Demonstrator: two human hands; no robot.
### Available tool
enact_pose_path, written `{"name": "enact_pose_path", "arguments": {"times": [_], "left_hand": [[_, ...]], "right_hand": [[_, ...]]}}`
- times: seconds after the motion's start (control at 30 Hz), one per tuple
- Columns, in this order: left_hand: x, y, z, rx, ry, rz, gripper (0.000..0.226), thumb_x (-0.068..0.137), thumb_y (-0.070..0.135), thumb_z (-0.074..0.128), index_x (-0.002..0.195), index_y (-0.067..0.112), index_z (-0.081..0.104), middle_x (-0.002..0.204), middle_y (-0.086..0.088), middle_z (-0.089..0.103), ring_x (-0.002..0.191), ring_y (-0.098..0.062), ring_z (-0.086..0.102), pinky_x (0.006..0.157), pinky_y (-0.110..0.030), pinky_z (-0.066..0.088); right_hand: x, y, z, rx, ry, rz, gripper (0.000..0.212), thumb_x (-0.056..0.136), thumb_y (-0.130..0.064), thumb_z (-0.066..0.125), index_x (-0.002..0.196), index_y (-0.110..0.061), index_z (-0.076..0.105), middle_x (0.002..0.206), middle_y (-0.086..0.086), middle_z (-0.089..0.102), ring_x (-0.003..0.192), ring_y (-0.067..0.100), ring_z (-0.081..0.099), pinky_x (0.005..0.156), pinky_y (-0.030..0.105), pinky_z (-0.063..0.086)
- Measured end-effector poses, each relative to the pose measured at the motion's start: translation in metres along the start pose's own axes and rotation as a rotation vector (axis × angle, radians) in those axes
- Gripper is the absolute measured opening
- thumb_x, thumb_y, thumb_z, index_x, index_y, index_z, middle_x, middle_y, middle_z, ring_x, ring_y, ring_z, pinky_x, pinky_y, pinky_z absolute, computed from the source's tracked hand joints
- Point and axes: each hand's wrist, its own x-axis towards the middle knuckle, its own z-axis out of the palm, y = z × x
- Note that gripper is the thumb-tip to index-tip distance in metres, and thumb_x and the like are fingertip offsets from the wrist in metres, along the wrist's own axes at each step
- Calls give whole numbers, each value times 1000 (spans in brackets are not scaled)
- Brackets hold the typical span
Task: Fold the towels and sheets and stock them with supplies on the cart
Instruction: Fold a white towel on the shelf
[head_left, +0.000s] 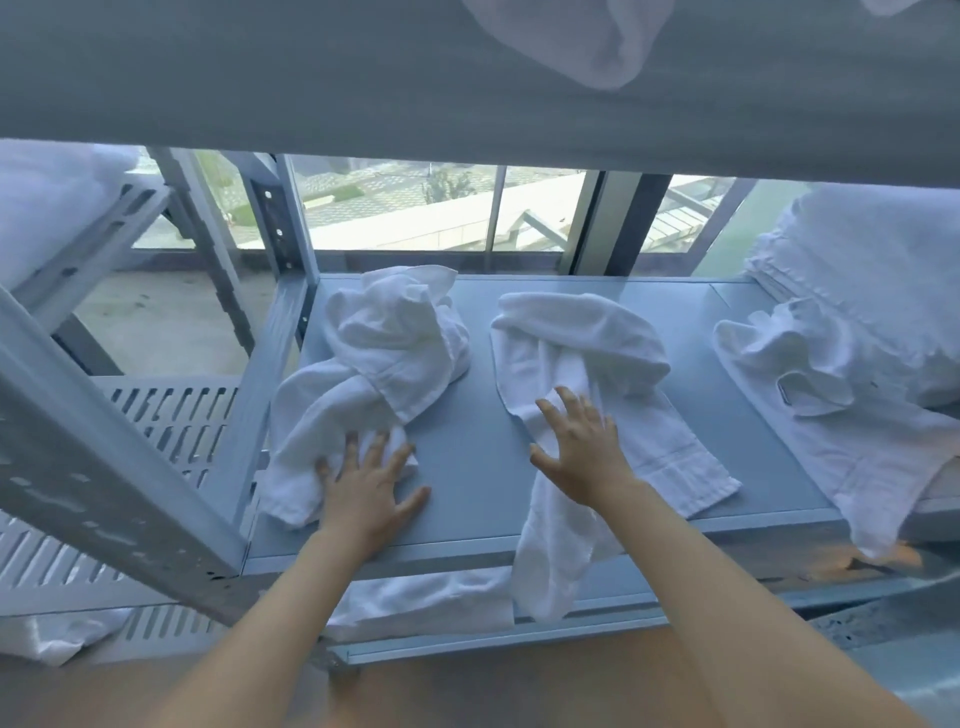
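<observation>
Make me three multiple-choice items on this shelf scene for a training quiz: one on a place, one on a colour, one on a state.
1. Where does the left hand rest?
A. On the crumpled towel at the left of the shelf
B. On the window frame
C. On the floor

2. What colour are the towels on the shelf?
A. Blue
B. White
C. Striped red

3. How does the middle towel under the right hand lie?
A. Folded into a neat square
B. Rolled into a tight tube
C. Unfolded, with one end hanging over the shelf's front edge

Answers: 1 A, the spread fingers lie on that towel's near end. 2 B, every towel in view is white. 3 C, the cloth is loose and its near end droops past the edge.
</observation>
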Motion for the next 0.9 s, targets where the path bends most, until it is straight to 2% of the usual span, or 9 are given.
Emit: {"name": "enact_pose_path", "arguments": {"times": [0.13, 0.2, 0.27, 0.33, 0.4, 0.47, 0.57, 0.63, 0.9], "left_hand": [[-24, 14, 14, -1, 58, 14, 70, 90, 80, 28, 153, 52, 21, 172, 11, 4, 158, -28, -6, 119, -68, 5], [-34, 22, 20, 5, 56, 8, 72, 88, 81, 23, 154, 52, 20, 172, 11, 3, 158, -28, -7, 119, -68, 4], [-41, 32, 21, -5, 56, -2, 74, 87, 79, 23, 155, 51, 21, 172, 10, 5, 158, -28, -5, 118, -68, 7], [-49, 49, 20, -23, 125, 25, 75, 87, 74, 32, 155, 43, 31, 170, 5, 18, 158, -31, 6, 115, -70, 18], [-55, 70, 22, -18, 215, 141, 74, 87, 68, 42, 153, 34, 42, 164, -1, 33, 155, -34, 19, 111, -71, 27], [-57, 96, 23, -12, 249, 264, 75, 87, 65, 49, 154, 31, 43, 162, -2, 37, 154, -33, 24, 111, -70, 30], [-50, 130, 17, -28, 295, 338, 75, 89, 62, 53, 154, 29, 43, 162, -2, 37, 154, -31, 25, 112, -69, 31], [-42, 145, 6, -52, 332, 351, 71, 90, 61, 52, 153, 27, 46, 162, -3, 38, 154, -32, 26, 114, -69, 30], [7, 190, -52, -142, 513, 358, 69, 92, 58, 51, 152, 23, 46, 162, -3, 37, 154, -30, 24, 118, -63, 25]], "right_hand": [[2, 29, 28, 8, -85, 12, 72, 97, -59, 47, 161, -39, 21, 172, -10, 2, 158, 25, 1, 121, 63, 12], [-3, 36, 40, -10, -62, 7, 68, 98, -56, 46, 160, -37, 27, 172, -7, 10, 158, 27, 6, 121, 60, 18], [-8, 37, 48, 19, 42, -12, 62, 95, -49, 52, 154, -31, 43, 167, -1, 28, 154, 32, 22, 117, 56, 27], [-12, 36, 54, 66, 147, -40, 54, 91, -40, 57, 142, -24, 57, 157, 4, 45, 144, 37, 37, 112, 52, 36], [-12, 38, 58, 121, 220, -87, 41, 88, -30, 59, 126, -16, 65, 145, 9, 54, 132, 40, 47, 110, 50, 39], [-12, 43, 59, 158, 257, -155, 26, 87, -20, 59, 109, -9, 66, 133, 14, 58, 120, 42, 54, 106, 48, 39], [-19, 49, 54, 173, 313, -276, 15, 87, -13, 61, 98, -4, 65, 115, 18, 62, 99, 43, 58, 93, 48, 44], [-24, 52, 45, 191, 379, -335, 12, 88, -10, 65, 97, -3, 65, 109, 19, 62, 94, 41, 58, 89, 47, 48], [25, 71, -55, 301, 681, -446, 18, 99, -18, 54, 108, -5, 62, 118, 13, 56, 103, 34, 51, 98, 43, 42]]}}
